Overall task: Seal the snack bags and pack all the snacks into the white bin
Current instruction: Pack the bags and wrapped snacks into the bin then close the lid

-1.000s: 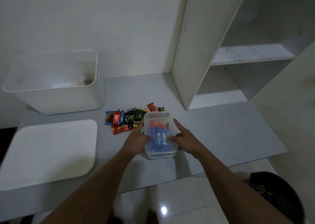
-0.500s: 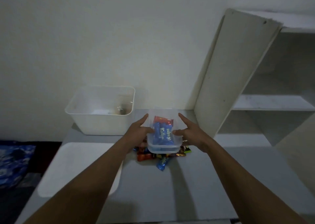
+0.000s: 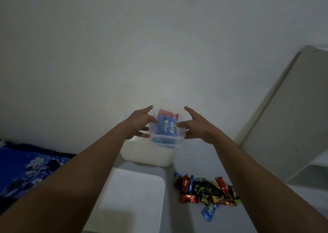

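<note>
Above the white bin (image 3: pixel 145 154), at the far side of the grey table (image 3: pixel 186 220): clear plastic container (image 3: pixel 166 137), held in the air between both hands.

Left hand (image 3: pixel 137 124): clamped on the container's left wall, thumb over the near rim, index finger straight along the upper edge, remaining fingers curled underneath. Right hand (image 3: pixel 197 128): clamped on the right wall, thumb tip pressed to the side, index finger extended up past the rim, lower fingers tucked beneath the base. Both forearms stretched forward from the bottom corners of the view.

Inside the container: blue-wrapped snack bars (image 3: pixel 166 128) with pale lettering, side by side, plus one red wrapper (image 3: pixel 167 113) behind them at the far end.

Bin: open-topped, interior mostly hidden by hands and container; contents cannot be told.

On the table, right of the bin and nearer the camera: loose pile of wrapped snacks (image 3: pixel 206 191) in red, black-and-green, orange and blue, well apart from the container. One blue piece (image 3: pixel 209 210) at the pile's near edge. Left of the pile: flat white lid (image 3: pixel 131 197), rounded corners, lying just in front of the bin.

Far right: white shelf unit (image 3: pixel 284 119). Far left, beyond the table: blue patterned fabric (image 3: pixel 26 167). Dim light, slight blur.
</note>
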Demonstrator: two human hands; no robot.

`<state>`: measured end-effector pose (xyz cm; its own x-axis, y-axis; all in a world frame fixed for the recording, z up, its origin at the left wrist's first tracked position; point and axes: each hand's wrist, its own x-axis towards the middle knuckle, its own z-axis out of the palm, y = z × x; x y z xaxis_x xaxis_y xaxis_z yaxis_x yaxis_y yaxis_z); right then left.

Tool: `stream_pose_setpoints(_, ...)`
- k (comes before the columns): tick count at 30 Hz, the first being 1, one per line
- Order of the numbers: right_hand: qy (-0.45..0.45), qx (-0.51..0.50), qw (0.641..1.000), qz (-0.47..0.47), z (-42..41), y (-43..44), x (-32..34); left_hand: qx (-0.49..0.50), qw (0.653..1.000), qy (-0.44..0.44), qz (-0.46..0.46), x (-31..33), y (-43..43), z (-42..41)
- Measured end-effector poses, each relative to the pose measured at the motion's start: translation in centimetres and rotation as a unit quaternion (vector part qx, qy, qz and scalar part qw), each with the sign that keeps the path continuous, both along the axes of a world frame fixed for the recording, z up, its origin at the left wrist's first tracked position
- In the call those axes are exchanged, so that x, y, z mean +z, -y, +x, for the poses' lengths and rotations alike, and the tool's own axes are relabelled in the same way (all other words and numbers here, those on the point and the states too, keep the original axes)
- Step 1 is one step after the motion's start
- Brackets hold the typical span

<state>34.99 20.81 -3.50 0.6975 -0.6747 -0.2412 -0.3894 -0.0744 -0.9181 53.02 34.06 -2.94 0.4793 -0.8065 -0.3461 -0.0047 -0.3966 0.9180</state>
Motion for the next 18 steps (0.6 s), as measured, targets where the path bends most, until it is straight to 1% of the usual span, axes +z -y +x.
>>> stream_pose_setpoints(6, -0.027, 0.012, 0.999, -0.016, 9.5, 1.4, -1.2, 0.012, 1.0, -0.006, 0.023, -1.1, 1.8, 8.5)
stream_pose_setpoints(11, -0.038, 0.001, 0.999, 0.034, 15.1, 3.0, -4.7, 0.014, 0.998, -0.019, 0.055, -4.2, 3.3, 14.0)
stream_pose_setpoints(18, -0.043, -0.032, 0.994, 0.099, 19.0, 2.9, -10.8, -0.002, 0.993, -0.017, 0.115, -8.6, 4.5, 17.8)
